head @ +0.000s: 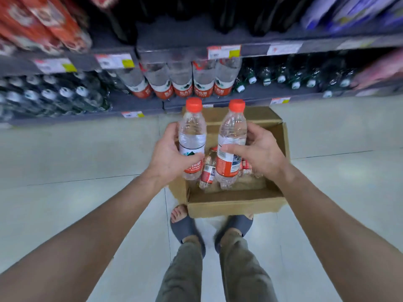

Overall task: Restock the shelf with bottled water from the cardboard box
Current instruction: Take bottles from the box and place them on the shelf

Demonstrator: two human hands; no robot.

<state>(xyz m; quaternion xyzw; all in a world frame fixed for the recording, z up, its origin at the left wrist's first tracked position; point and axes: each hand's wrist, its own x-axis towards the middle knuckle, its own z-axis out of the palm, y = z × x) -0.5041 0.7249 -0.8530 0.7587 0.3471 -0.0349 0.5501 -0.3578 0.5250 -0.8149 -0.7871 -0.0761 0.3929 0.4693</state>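
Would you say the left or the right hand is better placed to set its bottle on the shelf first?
Neither by much, perhaps the right. The left hand and right hand each hold an upright red-capped bottle above the cardboard box. The matching bottles on the shelf stand straight ahead, with a dark gap right of them.

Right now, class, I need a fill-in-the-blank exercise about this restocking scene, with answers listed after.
1. Each hand holds one bottle with a ____ cap: left hand, right hand.
2. More bottles lie inside the open ____ box on the floor.
3. The person's feet wear dark ____.

Answers: red; cardboard; sandals
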